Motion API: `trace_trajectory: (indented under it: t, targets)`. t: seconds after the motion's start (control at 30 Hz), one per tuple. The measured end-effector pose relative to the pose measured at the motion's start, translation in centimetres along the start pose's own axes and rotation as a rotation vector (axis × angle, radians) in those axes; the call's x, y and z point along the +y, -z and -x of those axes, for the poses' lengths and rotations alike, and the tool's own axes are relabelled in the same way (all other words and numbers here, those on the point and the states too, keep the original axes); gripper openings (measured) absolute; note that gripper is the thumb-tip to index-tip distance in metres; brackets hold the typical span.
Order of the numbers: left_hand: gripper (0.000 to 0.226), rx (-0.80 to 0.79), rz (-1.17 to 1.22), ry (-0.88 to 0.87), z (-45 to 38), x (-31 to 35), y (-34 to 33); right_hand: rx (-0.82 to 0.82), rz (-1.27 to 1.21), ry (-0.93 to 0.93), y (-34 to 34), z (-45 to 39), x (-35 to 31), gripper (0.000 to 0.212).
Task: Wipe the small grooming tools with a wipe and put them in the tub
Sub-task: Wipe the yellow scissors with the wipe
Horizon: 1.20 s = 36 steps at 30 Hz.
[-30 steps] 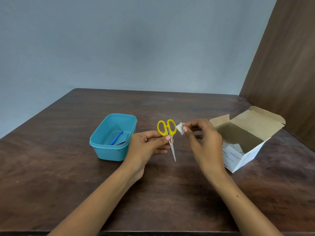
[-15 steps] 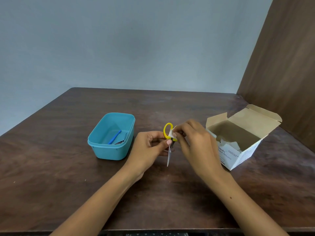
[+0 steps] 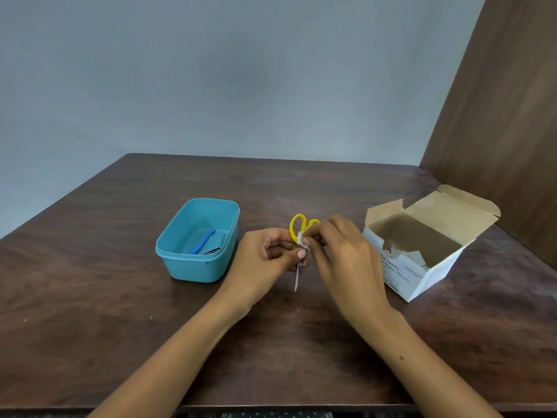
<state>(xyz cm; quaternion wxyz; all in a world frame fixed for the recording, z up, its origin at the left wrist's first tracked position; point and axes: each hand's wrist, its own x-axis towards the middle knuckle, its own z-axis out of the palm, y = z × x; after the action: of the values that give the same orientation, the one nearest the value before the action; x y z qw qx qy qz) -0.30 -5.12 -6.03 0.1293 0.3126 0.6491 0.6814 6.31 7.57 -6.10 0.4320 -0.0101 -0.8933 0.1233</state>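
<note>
My left hand (image 3: 265, 257) grips small scissors (image 3: 297, 227) with yellow handles, blades pointing down toward the table. My right hand (image 3: 343, 254) pinches a small white wipe (image 3: 302, 241) against the scissors just below the handles. The teal tub (image 3: 196, 267) sits on the table to the left of my hands. Inside it lie a blue-handled tool (image 3: 204, 241) and a dark metal tool (image 3: 214, 250).
An open cardboard box of alcohol swabs (image 3: 422, 276) stands to the right of my hands, with white packets inside. The dark wooden table (image 3: 90, 297) meets a brown panel (image 3: 497, 116) on the right and a grey wall behind.
My right hand brought the wipe from beside the handles onto the scissors, near the pivot. The scissors dropped a little lower in my left hand.
</note>
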Motion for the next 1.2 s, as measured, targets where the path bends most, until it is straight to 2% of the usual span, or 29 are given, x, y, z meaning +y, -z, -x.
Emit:
trace_trajectory:
  t: [0.17, 0.33, 0.5, 0.73, 0.87, 1.03, 1.2]
  targets:
    - [0.023, -0.002, -0.004, 0.029, 0.1, 0.2, 0.0, 0.019, -0.024, -0.048, -0.2, -0.9, 0.5, 0.010]
    - [0.018, 0.014, -0.028, 0.023, 0.0, 0.1, 0.2, -0.077, -0.065, 0.027, 0.0, 0.3, -0.2, 0.019]
    - [0.023, -0.022, -0.057, 0.024, 0.2, 0.4, 0.1, 0.006, 0.017, -0.028, -0.1, -1.3, 0.3, 0.011]
    - [0.028, -0.021, -0.103, 0.006, 0.2, 0.2, 0.3, -0.058, 0.024, 0.090, 0.2, 0.0, -0.2, 0.016]
    - [0.030, -0.041, -0.164, -0.004, 0.2, 0.3, 0.1, 0.005, 0.062, 0.006, 0.3, -1.3, 0.5, 0.011]
    - [0.024, -0.036, -0.195, -0.011, 0.1, 0.0, 0.3, -0.057, 0.016, 0.091, 0.2, 0.2, -0.1, 0.013]
    - [0.027, -0.062, -0.221, -0.020, 0.2, 0.1, 0.3, 0.030, 0.048, 0.029, 0.4, -0.8, 0.2, 0.010]
